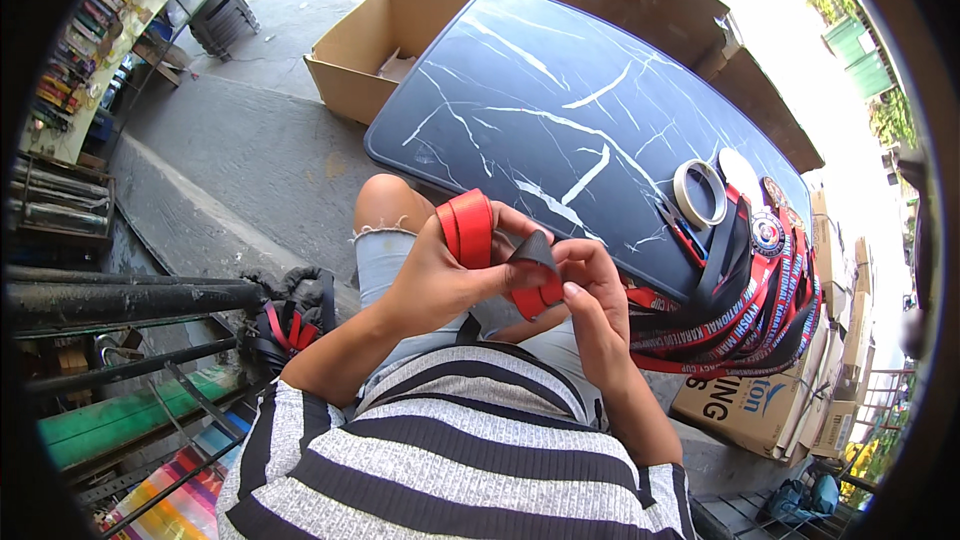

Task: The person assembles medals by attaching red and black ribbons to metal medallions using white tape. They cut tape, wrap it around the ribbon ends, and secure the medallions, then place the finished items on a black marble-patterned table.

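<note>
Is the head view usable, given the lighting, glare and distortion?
Head view: hard sunlight blows out the pavement at top and right; the dark marbled table bows from fisheye bending; black vignette rings the frame; both hands, left hand and right hand, and the red ribbon are sharp and evenly lit.

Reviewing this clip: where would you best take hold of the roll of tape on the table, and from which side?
Grip the tape roll across its ring wall, coming from above: it lies flat on the dark marbled table, open centre up, so a finger fits inside. Lanyards crowd its right side.
</note>
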A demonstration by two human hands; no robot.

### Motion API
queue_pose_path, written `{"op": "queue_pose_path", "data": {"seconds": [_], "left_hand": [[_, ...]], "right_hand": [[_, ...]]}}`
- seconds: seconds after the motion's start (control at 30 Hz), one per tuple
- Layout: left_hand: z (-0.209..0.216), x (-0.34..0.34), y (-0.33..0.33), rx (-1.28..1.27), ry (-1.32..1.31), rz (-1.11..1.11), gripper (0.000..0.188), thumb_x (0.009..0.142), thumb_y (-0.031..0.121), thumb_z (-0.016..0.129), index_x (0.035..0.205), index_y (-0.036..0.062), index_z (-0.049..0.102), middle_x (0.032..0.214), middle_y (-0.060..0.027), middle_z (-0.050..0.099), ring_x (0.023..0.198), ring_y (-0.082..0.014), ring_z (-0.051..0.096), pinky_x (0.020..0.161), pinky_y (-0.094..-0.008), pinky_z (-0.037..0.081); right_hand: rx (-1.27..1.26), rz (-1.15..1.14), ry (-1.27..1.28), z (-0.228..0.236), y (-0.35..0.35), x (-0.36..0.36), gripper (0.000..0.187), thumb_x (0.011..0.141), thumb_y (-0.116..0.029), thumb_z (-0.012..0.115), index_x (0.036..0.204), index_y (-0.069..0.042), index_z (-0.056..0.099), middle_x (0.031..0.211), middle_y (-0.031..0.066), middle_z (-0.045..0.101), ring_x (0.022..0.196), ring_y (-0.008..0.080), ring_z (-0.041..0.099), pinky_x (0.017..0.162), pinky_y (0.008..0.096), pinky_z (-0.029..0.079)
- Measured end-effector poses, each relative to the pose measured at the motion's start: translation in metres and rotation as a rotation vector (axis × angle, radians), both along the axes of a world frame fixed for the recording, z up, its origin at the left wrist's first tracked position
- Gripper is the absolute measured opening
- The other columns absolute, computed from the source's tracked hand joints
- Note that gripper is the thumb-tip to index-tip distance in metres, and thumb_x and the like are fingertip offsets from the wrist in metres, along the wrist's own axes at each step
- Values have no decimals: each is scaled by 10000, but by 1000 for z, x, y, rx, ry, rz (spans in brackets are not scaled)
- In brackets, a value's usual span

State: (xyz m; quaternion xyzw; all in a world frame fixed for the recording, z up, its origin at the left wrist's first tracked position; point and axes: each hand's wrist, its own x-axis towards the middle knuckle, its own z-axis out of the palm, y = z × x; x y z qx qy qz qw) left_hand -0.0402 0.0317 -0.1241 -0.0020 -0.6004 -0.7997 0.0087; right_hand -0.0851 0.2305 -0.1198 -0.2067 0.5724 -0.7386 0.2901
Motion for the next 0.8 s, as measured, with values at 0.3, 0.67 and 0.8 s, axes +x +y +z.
{"op": "queue_pose_path", "data": {"seconds": [0.3,0.67,0.8], "left_hand": [[-1,4,6,188,-181,-327,174,927,139,691,969,6,587,842,-66,675,769,-97,659,656,-241,549],[5,2,19,445,-36,-1068,608,972,566,503,999,-37,577,924,-101,655,681,-106,628,609,-227,492],[10,2,15,417,-45,-921,617,997,562,455,975,-37,603,881,-67,642,587,-51,499,551,-201,426]], "right_hand": [[214,-88,470,21,14,-4,81,944,16,583,1024,3,581,927,34,586,769,77,538,709,218,429],[244,312,555,71,19,-36,91,888,-76,671,883,14,680,722,70,581,650,162,524,579,299,383],[336,218,679,60,20,-54,193,914,-176,670,1019,-15,668,992,92,623,938,187,575,828,322,442]]}}
